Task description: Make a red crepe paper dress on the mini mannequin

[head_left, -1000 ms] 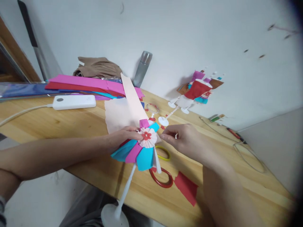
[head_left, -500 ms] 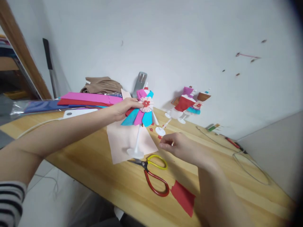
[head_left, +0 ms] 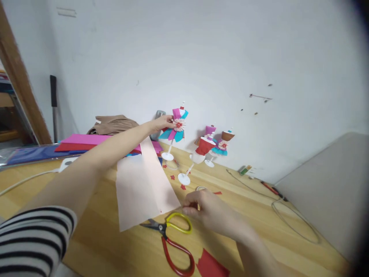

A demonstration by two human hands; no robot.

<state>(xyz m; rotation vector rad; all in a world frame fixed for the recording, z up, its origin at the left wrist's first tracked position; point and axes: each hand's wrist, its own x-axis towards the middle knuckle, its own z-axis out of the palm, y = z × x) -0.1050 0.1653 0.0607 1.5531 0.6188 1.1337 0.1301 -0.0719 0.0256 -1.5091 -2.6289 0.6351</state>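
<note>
At the back of the table, my left hand (head_left: 163, 124) grips a miniature dress form (head_left: 179, 135) by its waist. It wears a pink, blue and red paper dress with a pleated flower, and stands upright on a white round base. My right hand (head_left: 206, 211) hovers low near the corner of a pale pink paper sheet (head_left: 135, 192), fingers curled together; whatever they might hold is hidden. Scissors with one yellow and one red handle (head_left: 161, 228) lie partly opened just left of that hand. A red scrap (head_left: 211, 265) lies at the front.
More small dress forms stand by the wall, one in a red top (head_left: 205, 147) and one in a brown top (head_left: 227, 135). Small red flower cutouts (head_left: 172, 177) are scattered nearby. Coloured sheets (head_left: 82, 140) and brown cloth (head_left: 113, 125) lie left; a cable (head_left: 294, 229) runs right.
My left hand has carried the dress form back from over the pink paper towards the wall. The view has shifted, and my right hand stays curled near the scissors.
</note>
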